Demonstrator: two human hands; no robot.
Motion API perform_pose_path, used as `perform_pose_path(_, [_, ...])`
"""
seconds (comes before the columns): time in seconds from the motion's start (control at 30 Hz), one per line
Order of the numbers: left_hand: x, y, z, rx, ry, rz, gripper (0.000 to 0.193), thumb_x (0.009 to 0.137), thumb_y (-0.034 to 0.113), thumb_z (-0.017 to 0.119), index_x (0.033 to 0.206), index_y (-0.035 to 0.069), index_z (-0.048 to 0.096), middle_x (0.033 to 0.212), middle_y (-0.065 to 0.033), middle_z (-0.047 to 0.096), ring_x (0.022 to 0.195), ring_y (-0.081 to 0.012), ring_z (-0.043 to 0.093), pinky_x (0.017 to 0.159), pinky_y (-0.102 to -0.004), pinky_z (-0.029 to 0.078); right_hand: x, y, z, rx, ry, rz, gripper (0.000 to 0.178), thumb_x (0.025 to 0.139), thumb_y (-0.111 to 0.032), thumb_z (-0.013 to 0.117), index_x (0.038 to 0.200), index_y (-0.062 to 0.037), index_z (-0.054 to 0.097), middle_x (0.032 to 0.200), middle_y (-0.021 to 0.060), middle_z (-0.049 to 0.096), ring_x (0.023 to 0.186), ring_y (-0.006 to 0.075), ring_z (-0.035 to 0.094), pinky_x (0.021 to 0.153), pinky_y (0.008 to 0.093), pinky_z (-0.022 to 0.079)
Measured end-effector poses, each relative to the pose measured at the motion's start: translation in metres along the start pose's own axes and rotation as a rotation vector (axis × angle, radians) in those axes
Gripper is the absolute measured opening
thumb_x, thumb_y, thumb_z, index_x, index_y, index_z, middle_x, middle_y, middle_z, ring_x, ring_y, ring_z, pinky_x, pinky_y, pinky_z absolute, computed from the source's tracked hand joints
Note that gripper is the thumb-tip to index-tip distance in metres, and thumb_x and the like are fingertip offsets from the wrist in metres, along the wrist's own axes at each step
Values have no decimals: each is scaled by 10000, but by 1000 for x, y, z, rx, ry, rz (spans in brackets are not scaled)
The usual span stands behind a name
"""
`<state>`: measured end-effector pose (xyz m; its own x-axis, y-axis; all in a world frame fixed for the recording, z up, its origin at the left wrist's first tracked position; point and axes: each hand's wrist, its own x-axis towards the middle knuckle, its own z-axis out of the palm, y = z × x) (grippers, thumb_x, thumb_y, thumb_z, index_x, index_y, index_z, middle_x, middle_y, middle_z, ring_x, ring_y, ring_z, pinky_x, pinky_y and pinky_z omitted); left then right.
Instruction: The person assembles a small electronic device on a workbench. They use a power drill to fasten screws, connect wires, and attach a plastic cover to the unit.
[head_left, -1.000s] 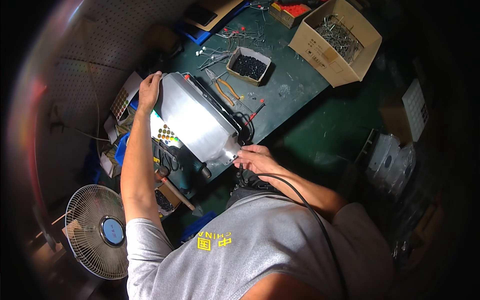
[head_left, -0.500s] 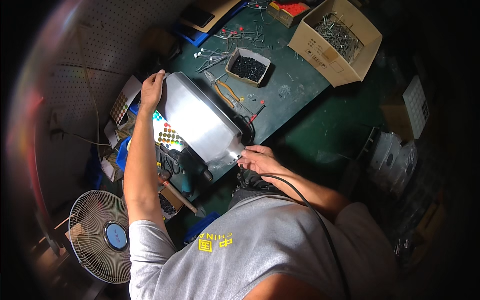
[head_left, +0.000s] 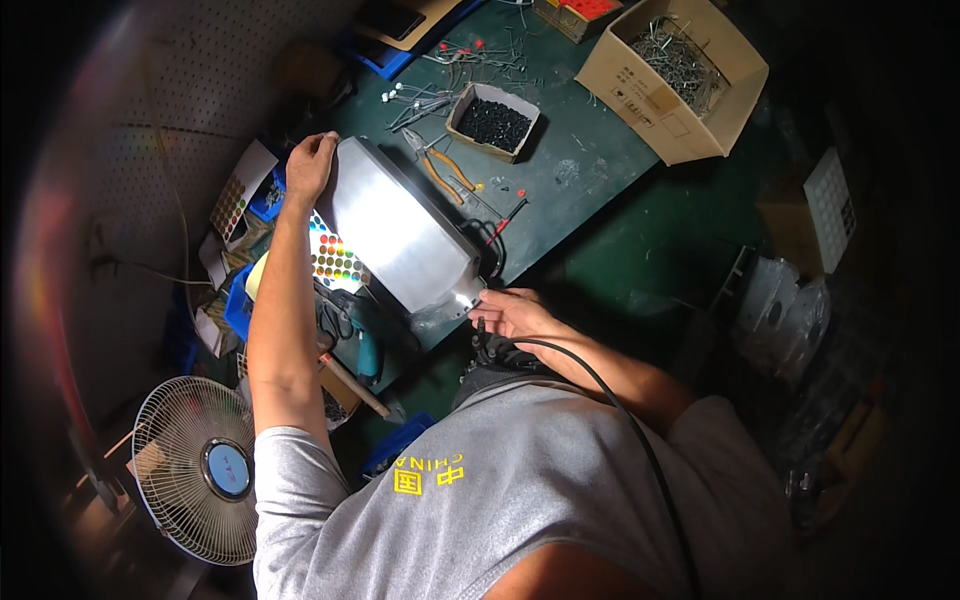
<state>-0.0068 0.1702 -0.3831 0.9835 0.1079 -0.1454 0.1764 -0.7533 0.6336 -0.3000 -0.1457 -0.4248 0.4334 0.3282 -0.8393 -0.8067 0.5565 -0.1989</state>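
A shiny silver sheet-metal housing [head_left: 400, 225], with a narrowed neck at its near end, lies slantwise over the green workbench [head_left: 590, 200]. My left hand [head_left: 311, 165] grips its far left corner, fingers curled over the edge. At the neck, my right hand [head_left: 512, 312] holds the near end with thumb and fingers. Under the housing's left side shows a sheet of shiny round stickers [head_left: 335, 258]. Beside its right edge are orange-handled pliers [head_left: 445, 175] and a thin red-handled tool [head_left: 505, 222]. A teal power tool [head_left: 369, 352] lies next to the near left edge.
A small box of black screws [head_left: 495, 125] stands beyond the housing, near several loose wire pieces [head_left: 485, 68]. A cardboard box of metal parts [head_left: 680, 75] sits at the far right. A hammer [head_left: 360, 385] and a fan [head_left: 195, 470] are at the left. A black cable [head_left: 625, 420] crosses my body.
The housing and both hands stay in nearly the same pose. The whole view has shifted slightly, and more of the teal power tool shows now.
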Motion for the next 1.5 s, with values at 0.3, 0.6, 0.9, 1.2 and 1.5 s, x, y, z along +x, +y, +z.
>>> perform_pose_path(0.3, [21, -11, -10, -166, -262, -90, 463, 938, 375, 621, 1236, 30, 705, 1178, -98, 724, 1113, -199, 647, 1006, -296, 458, -4, 2, 20, -156, -97, 81, 349, 946, -128, 711, 1158, 119, 585, 1239, 335, 598, 1173, 455, 636, 981, 515, 569])
perform_pose_path(0.6, [24, -20, -10, -171, -224, -98, 411, 942, 328, 614, 1210, 33, 719, 1124, -91, 736, 1057, -186, 663, 974, -295, 478, -7, 12, 34, -157, -7, -35, 301, 960, -157, 682, 1078, 109, 606, 1052, 279, 701, 974, 358, 737, 718, 383, 630])
perform_pose_path(0.9, [24, -10, -13, -167, -204, -115, 394, 929, 319, 618, 1185, 41, 729, 1023, -94, 746, 956, -188, 683, 910, -299, 508, -8, 8, 38, -195, 56, -65, 275, 959, -151, 675, 1060, 99, 622, 1034, 270, 707, 931, 333, 746, 689, 381, 623])
perform_pose_path(1.2, [24, -20, -9, -219, -258, -48, 447, 951, 339, 579, 1240, 19, 697, 1174, -115, 717, 1076, -203, 654, 991, -298, 470, -5, 5, 34, -193, 63, 2, 291, 941, -141, 710, 1055, 114, 630, 1074, 298, 699, 837, 299, 743, 521, 271, 551])
perform_pose_path(1.5, [34, -21, -8, -74, -327, -164, 499, 973, 438, 569, 1317, 95, 681, 1291, -167, 674, 1152, -274, 648, 1043, -389, 456, -15, -4, 43, -203, -6, 47, 387, 958, -146, 695, 1169, 127, 520, 1231, 345, 591, 1197, 452, 617, 990, 522, 561])
